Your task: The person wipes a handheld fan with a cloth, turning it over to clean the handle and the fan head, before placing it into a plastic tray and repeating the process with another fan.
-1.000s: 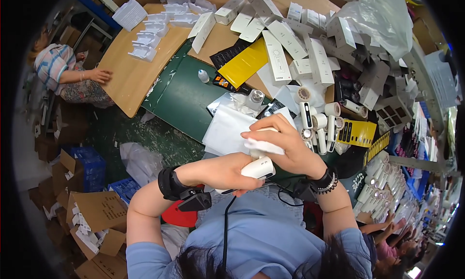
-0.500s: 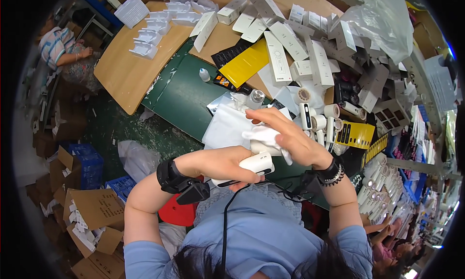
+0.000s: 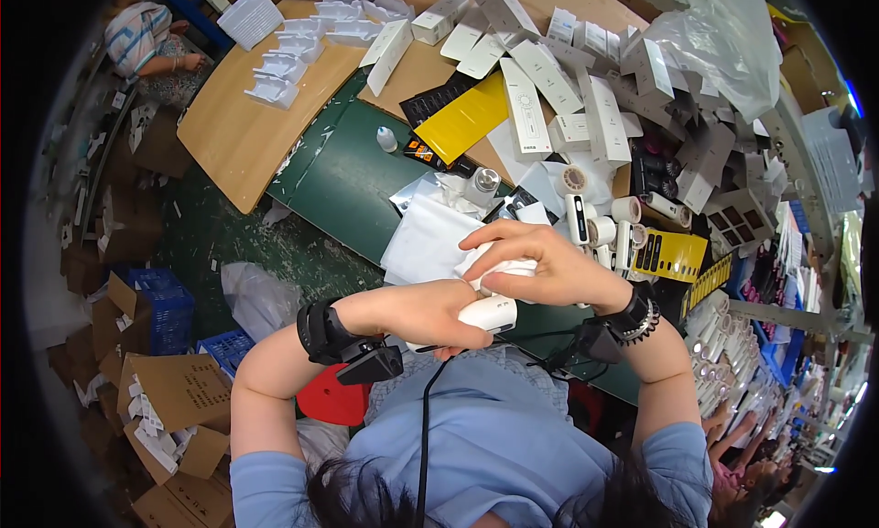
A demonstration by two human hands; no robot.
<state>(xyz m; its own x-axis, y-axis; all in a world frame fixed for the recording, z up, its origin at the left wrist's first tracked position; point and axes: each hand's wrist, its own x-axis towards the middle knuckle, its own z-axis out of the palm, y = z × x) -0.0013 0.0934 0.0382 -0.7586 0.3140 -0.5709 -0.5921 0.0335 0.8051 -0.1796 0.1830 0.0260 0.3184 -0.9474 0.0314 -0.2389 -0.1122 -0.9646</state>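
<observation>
My left hand point(image 3: 435, 314) grips a rounded white handheld device point(image 3: 493, 315) with a dark panel along its side, just above my lap. Over the device's upper end, my right hand point(image 3: 549, 264) is closed on a white cloth point(image 3: 515, 267) and presses it there. The fingers and cloth hide that end. Beyond my hands, a white sheet point(image 3: 426, 242) lies on the green table point(image 3: 339, 185). A clear bottle with a metal top point(image 3: 482, 187) stands at the sheet's far edge.
To the right lie several white devices point(image 3: 577, 218) and a yellow sheet with dark pieces point(image 3: 671, 256). White boxes point(image 3: 526, 111) pile up at the back, near a small squeeze bottle point(image 3: 386, 141). Cartons point(image 3: 183, 391) stand on the floor at left. A co-worker point(image 3: 146, 43) is at far left.
My right hand has gone from flat, extended fingers to fingers curled around the cloth, still at the device's upper end. The left hand keeps its grip. The co-worker at far left has shifted.
</observation>
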